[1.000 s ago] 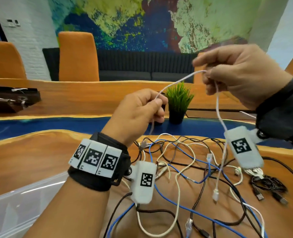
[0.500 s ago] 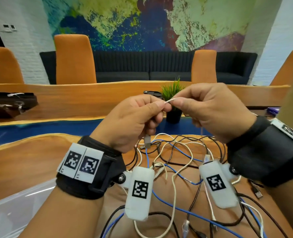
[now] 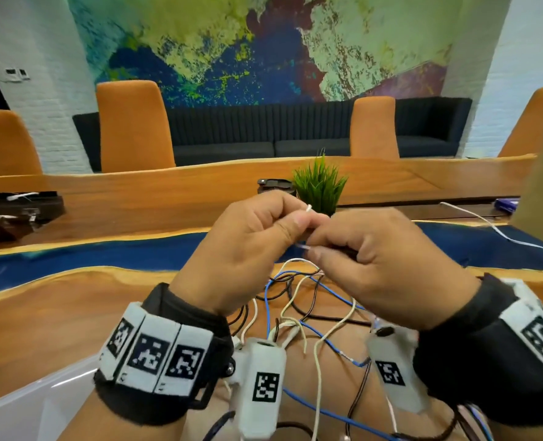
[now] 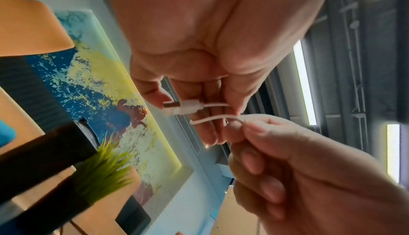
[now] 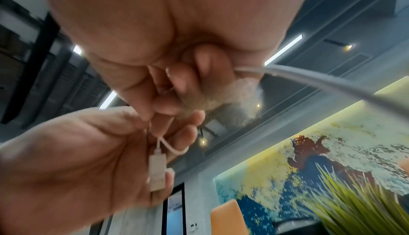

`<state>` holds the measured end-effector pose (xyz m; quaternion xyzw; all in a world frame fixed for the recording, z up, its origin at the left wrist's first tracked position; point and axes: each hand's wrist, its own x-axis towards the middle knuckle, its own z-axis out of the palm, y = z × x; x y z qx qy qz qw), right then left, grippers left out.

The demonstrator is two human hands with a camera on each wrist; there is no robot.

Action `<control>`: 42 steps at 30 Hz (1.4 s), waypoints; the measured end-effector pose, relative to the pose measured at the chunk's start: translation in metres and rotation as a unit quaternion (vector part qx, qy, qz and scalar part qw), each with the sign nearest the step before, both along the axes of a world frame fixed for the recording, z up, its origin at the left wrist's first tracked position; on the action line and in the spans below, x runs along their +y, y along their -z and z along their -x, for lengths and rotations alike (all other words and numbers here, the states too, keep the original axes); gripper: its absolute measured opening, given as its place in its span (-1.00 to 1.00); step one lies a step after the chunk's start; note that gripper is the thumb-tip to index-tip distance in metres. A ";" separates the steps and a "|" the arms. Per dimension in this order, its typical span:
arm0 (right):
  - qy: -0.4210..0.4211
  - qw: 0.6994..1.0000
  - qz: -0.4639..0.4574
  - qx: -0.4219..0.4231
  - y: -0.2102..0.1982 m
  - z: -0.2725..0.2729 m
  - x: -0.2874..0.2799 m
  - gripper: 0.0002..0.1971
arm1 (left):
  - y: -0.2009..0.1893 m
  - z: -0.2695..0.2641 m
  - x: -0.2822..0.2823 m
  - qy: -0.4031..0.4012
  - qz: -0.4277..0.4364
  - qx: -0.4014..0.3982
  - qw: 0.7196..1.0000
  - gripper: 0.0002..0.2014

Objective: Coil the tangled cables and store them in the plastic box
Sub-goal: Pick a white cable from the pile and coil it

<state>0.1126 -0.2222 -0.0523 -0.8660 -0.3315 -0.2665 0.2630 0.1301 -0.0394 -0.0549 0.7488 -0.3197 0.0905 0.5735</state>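
Both hands are raised close together above the table, working one thin white cable (image 3: 308, 209). My left hand (image 3: 251, 249) pinches it between thumb and forefinger, and its white USB plug (image 4: 181, 108) lies against the curled fingers. My right hand (image 3: 375, 259) pinches the same cable (image 4: 212, 118) just beside the left, forming a small loop (image 5: 172, 148) next to the plug (image 5: 157, 170). Below the hands lies a tangle of blue, white and black cables (image 3: 311, 316). A corner of the clear plastic box (image 3: 38, 405) shows at the lower left.
A small potted green plant (image 3: 319, 186) stands just beyond the hands. Another white cable (image 3: 492, 227) trails across the blue strip at the right. Dark objects (image 3: 15, 211) sit at the far left. Orange chairs and a dark sofa stand behind the table.
My right hand came down from high on the right and met the left hand. Both now pinch the white cable side by side, with the slack between them taken up.
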 end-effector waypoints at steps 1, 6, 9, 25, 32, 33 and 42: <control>-0.001 1.000 -0.015 -0.013 -0.005 0.000 -0.004 -0.85 | 0.001 0.001 -0.001 -0.007 -0.024 -0.015 1.000 -0.82; 0.008 0.993 -0.059 -0.099 -0.012 -0.003 -0.013 -0.90 | 0.005 -0.003 -0.001 0.006 -0.030 0.031 0.999 -0.81; 0.035 0.986 -0.089 -0.133 -0.010 -0.005 -0.013 -0.89 | 0.005 0.001 0.001 0.040 -0.033 0.072 0.996 -0.78; 0.028 0.996 -0.045 -0.077 -0.014 0.009 -0.005 -0.87 | 0.006 -0.004 0.001 -0.036 -0.107 -0.027 0.993 -0.75; 0.154 0.978 -0.116 -0.073 0.003 -0.017 -0.021 -0.88 | 0.001 -0.001 0.005 0.170 0.139 0.226 0.949 -0.74; 0.163 0.979 -0.106 -0.057 0.004 -0.019 -0.020 -0.87 | -0.001 -0.002 0.005 0.176 0.183 0.234 0.938 -0.74; 0.053 0.991 0.083 0.087 0.004 0.001 0.006 -0.80 | 0.000 -0.008 0.001 0.073 0.287 0.189 0.936 -0.80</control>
